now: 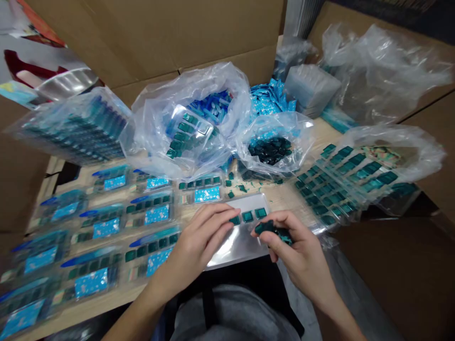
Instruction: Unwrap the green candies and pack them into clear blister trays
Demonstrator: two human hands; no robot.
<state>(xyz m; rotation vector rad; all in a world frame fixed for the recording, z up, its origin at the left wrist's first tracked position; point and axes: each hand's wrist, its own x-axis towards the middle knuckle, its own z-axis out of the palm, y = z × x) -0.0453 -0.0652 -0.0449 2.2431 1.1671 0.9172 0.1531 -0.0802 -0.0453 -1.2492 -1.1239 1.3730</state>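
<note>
My right hand (pixel 298 258) pinches a clump of teal squares (pixel 274 231); my left hand (pixel 197 244) lies open on the clear plastic tray (pixel 240 245).

A packing area, shown by cardboard cartons (pixel 142 42) and bagged blister trays (pixel 152 210).

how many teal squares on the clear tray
3, in a row on the clear plastic tray: one teal square by the left hand, two beyond; more may be hidden

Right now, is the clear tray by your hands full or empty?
Nearly empty: the clear tray holds three teal squares in a row along its far side.
</note>
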